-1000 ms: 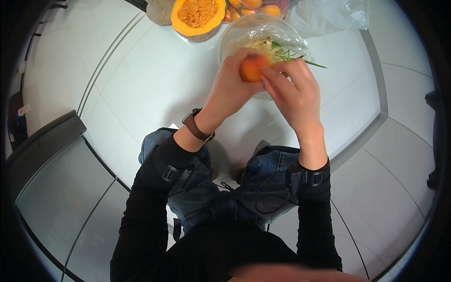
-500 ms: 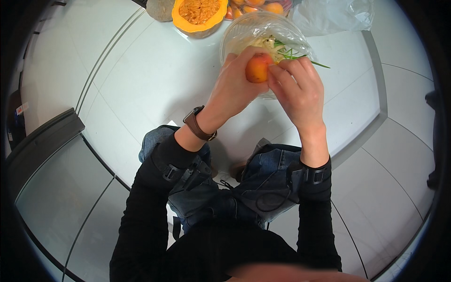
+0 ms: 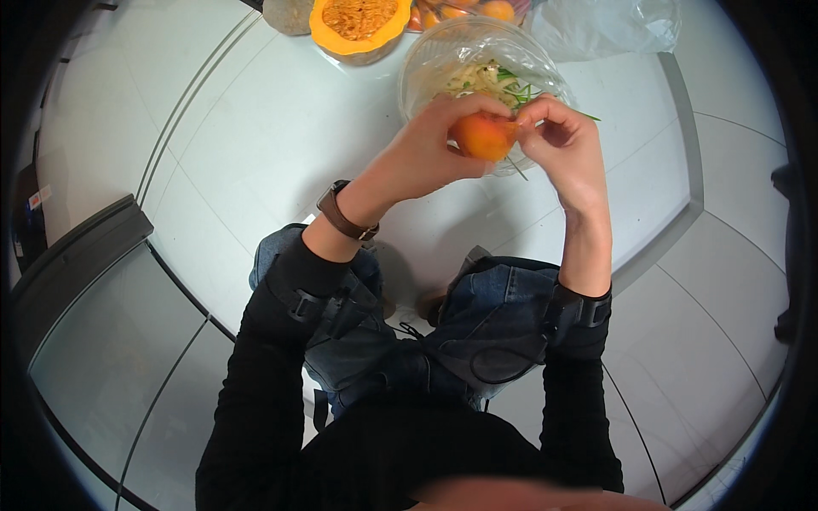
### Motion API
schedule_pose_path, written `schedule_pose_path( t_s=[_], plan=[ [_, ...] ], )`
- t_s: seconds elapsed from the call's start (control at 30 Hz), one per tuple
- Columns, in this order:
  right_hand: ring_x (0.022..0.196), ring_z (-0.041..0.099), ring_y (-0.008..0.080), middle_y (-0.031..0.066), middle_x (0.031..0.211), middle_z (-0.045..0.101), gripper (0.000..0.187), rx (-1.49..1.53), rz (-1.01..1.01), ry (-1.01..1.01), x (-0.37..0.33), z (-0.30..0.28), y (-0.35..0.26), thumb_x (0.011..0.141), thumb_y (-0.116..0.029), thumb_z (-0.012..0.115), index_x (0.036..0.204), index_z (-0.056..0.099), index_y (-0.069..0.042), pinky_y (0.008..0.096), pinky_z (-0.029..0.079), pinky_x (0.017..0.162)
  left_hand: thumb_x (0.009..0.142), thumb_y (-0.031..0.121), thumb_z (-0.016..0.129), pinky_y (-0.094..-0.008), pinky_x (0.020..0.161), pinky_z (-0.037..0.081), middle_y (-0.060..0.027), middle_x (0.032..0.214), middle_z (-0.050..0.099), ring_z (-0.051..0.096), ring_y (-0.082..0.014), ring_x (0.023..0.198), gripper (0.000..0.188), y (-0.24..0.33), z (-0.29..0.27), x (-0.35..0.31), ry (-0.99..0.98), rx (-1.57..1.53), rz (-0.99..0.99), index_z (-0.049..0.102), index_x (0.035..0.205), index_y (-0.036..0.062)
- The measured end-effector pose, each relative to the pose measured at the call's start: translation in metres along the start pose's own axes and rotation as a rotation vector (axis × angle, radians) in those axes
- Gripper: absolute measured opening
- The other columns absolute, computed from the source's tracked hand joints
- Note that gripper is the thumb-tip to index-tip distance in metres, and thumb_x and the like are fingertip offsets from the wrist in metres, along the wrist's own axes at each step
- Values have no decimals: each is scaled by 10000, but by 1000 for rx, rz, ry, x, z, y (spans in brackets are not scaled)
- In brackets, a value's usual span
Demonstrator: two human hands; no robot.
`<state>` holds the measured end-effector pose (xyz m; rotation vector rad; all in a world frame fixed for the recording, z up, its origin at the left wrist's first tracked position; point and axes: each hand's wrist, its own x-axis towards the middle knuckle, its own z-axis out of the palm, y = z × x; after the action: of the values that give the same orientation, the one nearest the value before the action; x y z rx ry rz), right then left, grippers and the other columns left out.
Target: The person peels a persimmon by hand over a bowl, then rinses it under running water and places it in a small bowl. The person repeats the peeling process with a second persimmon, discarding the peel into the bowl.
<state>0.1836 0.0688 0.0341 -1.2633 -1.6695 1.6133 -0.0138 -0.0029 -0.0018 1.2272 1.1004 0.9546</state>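
Observation:
My left hand, with a brown-strapped watch on its wrist, is wrapped round a smooth, round orange-red fruit; its exact kind I cannot tell. At the fruit's right side, the thumb and fingers of my right hand pinch what looks like a thin flap of its skin. Both hands are held over the near edge of a clear round tub lined with clear plastic. Pale scraps and green stalks lie inside the tub, partly hidden by my hands.
Left of the tub, at the far side, stands a cut pumpkin half with its seedy hollow facing up. A clear bag of orange fruits lies behind the tub. A crumpled translucent plastic bag is at the far right of the white table.
Both hands and the fruit have shifted slightly right and nearer to me. My right fingers have drawn away from the fruit's face to its right edge, where a flap of skin shows.

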Motion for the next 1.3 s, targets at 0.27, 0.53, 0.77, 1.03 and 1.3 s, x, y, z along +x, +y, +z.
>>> schedule_pose_path(
  t_s=[0.27, 0.53, 0.77, 1.03, 1.3],
  plan=[
    [704, 518, 55, -4, 804, 644, 91, 293, 165, -51, 1, -23, 9, 854, -10, 630, 916, 695, 4, 208, 418, 673, 836, -3, 806, -325, 968, 579, -68, 1335, 577, 612, -182, 1195, 655, 14, -4, -3, -145, -242, -140, 544, 1425, 112],
    [729, 573, 129, 70, 841, 656, 120, 621, 247, 10, 6, -33, 16, 930, -64, 584, 959, 659, 25, 247, 501, 696, 852, 46, 794, -306, 938, 577, -45, 1333, 583, 600, -159, 1186, 591, 19, -7, 0, -145, -270, -65, 571, 1391, 138],
    [884, 603, 165, 101, 1018, 674, 214, 758, 101, 71, 3, -33, 8, 996, -150, 587, 1054, 653, 45, 276, 513, 767, 836, 20, 796, -364, 1081, 536, -100, 1386, 566, 607, -252, 1281, 740, 18, -5, 2, -8, -490, -69, 444, 1480, 112],
    [857, 667, 113, 63, 970, 736, 153, 53, -2, 216, -1, -22, 4, 930, 37, 669, 1061, 748, 39, 238, 525, 767, 807, 110, 877, -330, 1048, 520, -95, 1342, 551, 592, -193, 1228, 795, 10, -3, 4, 90, -198, 37, 415, 1454, 111],
    [900, 620, 139, 37, 993, 674, 268, -426, -401, 118, -6, -11, -10, 828, 47, 713, 1063, 792, -54, 273, 489, 767, 746, 218, 933, -313, 976, 530, -59, 1216, 618, 613, -170, 1133, 674, 6, 0, 6, 193, -70, -53, 561, 1292, 85]
  ],
)
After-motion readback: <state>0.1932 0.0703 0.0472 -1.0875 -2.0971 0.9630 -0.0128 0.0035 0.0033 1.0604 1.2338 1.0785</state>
